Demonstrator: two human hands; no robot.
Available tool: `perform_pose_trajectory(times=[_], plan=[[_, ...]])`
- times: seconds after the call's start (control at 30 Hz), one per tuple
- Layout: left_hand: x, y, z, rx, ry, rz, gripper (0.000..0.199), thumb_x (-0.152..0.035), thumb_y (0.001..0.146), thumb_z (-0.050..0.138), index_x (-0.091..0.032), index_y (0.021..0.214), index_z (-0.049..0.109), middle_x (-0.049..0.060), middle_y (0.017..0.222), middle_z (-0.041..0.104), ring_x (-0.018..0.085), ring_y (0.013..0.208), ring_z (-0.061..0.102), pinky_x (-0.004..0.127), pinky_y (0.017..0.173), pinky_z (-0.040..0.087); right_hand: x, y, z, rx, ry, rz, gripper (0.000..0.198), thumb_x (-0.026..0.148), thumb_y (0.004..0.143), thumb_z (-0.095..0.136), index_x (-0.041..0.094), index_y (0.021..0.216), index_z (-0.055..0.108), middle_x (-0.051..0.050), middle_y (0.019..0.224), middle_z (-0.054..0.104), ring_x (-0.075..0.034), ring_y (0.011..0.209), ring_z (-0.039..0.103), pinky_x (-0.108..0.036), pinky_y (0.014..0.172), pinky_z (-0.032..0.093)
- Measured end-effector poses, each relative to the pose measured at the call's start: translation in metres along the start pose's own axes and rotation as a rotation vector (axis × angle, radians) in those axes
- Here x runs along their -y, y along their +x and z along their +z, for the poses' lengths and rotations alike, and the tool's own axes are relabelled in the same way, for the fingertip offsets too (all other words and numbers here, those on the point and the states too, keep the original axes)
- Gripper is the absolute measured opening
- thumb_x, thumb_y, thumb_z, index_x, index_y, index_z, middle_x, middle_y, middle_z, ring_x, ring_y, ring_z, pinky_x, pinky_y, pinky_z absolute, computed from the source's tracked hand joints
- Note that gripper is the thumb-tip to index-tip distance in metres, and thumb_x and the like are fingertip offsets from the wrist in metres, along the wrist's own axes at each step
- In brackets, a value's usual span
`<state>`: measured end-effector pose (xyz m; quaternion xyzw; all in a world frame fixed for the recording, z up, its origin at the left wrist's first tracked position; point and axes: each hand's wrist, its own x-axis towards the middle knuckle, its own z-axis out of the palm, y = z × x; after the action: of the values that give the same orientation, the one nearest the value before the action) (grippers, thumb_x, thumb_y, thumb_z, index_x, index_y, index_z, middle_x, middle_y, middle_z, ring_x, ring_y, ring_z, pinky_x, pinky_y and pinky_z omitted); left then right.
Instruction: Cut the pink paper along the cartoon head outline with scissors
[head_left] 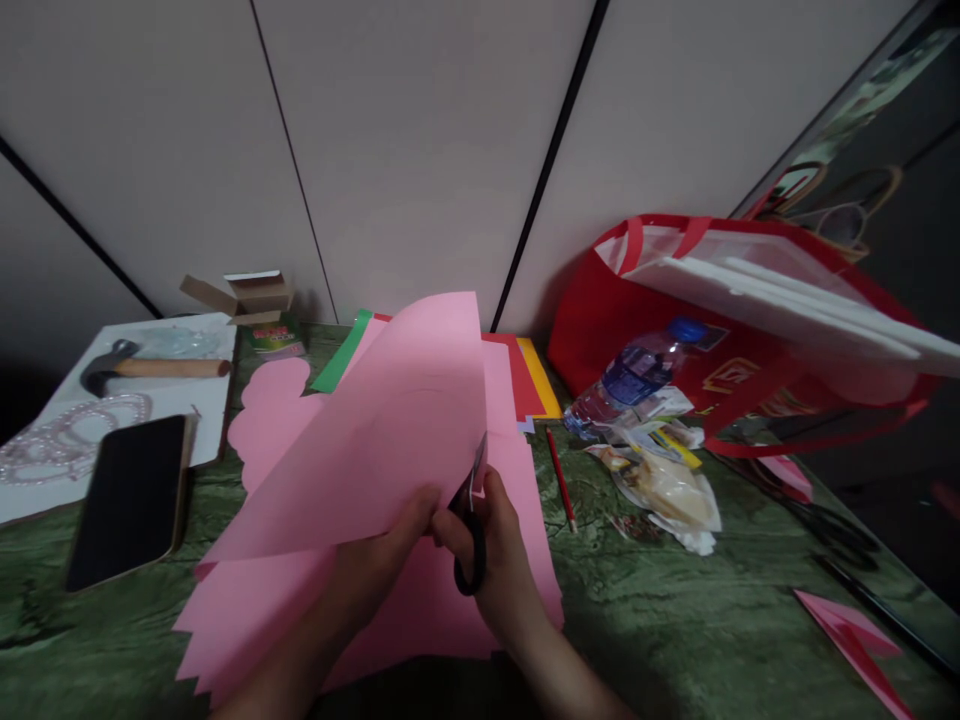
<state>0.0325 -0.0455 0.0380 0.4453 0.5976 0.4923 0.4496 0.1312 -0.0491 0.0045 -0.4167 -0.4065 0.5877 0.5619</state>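
Note:
A large pink paper sheet [382,430] is raised at a slant, its lower edge pinched in my left hand [390,545]. My right hand [491,545] has its fingers through the black handles of a pair of scissors [470,540]. The blades point up and meet the sheet at its right edge, close to my left thumb. Faint curved lines show on the sheet. Beneath both hands lies more pink paper [420,620], with a zigzag edge at lower left and a scalloped pink piece [274,400] at upper left.
Left are a phone [131,500], hammer [157,367], bead strings [75,435] and small open box [262,310]. Coloured sheets [536,380] lie behind. Right are a red pencil [560,480], water bottle [637,375], crumpled wrapper [667,490], red bag [600,310] and second scissors [832,530].

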Motion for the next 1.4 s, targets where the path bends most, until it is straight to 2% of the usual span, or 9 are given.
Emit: perform_pose_trajectory(times=[0.17,0.33,0.53,0.67,0.83,1.07,1.2,1.4], plan=[[0.0,0.001,-0.002,0.017,-0.015,0.011,0.03,-0.028,0.073,0.057,-0.024,0.044,0.057,-0.002,0.046,0.061,0.017,0.051,0.061,0.029,0.059,0.052,-0.002,0.0,0.0,-0.008,0.007,0.017,0.046,0.043,0.07,0.069,0.022,0.097,0.038,0.004,0.064,0.059,-0.013,0.056,0.052,-0.028,0.054,0.039],[-0.001,0.002,-0.003,0.094,-0.061,-0.013,0.03,-0.028,0.074,0.054,-0.024,0.045,0.057,-0.002,0.044,0.058,0.016,0.047,0.058,0.028,0.052,0.051,0.0,0.0,0.003,-0.022,0.009,0.053,0.049,0.046,0.067,0.07,0.022,0.095,0.037,0.005,0.06,0.057,-0.013,0.053,0.051,-0.027,0.051,0.039],[-0.004,0.002,-0.004,0.07,0.004,-0.035,0.032,-0.027,0.073,0.055,-0.024,0.042,0.054,-0.003,0.042,0.056,0.015,0.047,0.056,0.026,0.052,0.048,0.005,0.001,0.004,-0.024,-0.005,0.057,0.05,0.047,0.068,0.069,0.021,0.095,0.037,0.005,0.06,0.059,-0.013,0.051,0.056,-0.025,0.047,0.04],[-0.006,0.002,-0.003,0.099,-0.037,-0.027,0.031,-0.026,0.074,0.053,-0.024,0.043,0.052,-0.005,0.041,0.054,0.014,0.045,0.054,0.026,0.053,0.048,0.005,0.0,0.004,-0.029,-0.018,0.069,0.05,0.046,0.068,0.069,0.022,0.096,0.036,0.006,0.06,0.059,-0.013,0.049,0.058,-0.025,0.047,0.04],[-0.01,0.001,-0.003,0.038,-0.014,-0.047,0.028,-0.026,0.073,0.055,-0.023,0.045,0.055,-0.004,0.043,0.058,0.015,0.048,0.058,0.027,0.058,0.049,0.004,0.0,0.003,-0.031,-0.052,0.065,0.05,0.048,0.068,0.068,0.022,0.098,0.037,0.006,0.057,0.058,-0.014,0.046,0.058,-0.025,0.044,0.04],[-0.004,0.003,-0.003,-0.106,-0.008,-0.022,0.016,-0.028,0.068,0.06,-0.022,0.053,0.058,0.0,0.049,0.062,0.019,0.054,0.062,0.029,0.052,0.05,0.005,0.0,0.004,-0.052,-0.061,0.1,0.051,0.047,0.067,0.068,0.021,0.098,0.037,0.008,0.056,0.054,-0.013,0.043,0.056,-0.027,0.044,0.043],[0.001,0.005,-0.004,-0.131,0.015,-0.01,0.014,-0.03,0.067,0.062,-0.022,0.056,0.059,0.0,0.053,0.064,0.02,0.057,0.063,0.029,0.053,0.051,0.005,0.0,0.005,-0.051,-0.056,0.088,0.05,0.046,0.066,0.068,0.021,0.097,0.039,0.009,0.053,0.053,-0.013,0.042,0.055,-0.026,0.043,0.042],[0.003,0.006,-0.005,-0.092,0.018,0.004,0.018,-0.033,0.069,0.06,-0.021,0.054,0.06,0.0,0.051,0.063,0.019,0.055,0.062,0.03,0.053,0.051,0.008,-0.001,0.006,-0.064,-0.063,0.104,0.044,0.04,0.067,0.066,0.02,0.096,0.039,0.009,0.051,0.052,-0.012,0.042,0.053,-0.025,0.044,0.042]])
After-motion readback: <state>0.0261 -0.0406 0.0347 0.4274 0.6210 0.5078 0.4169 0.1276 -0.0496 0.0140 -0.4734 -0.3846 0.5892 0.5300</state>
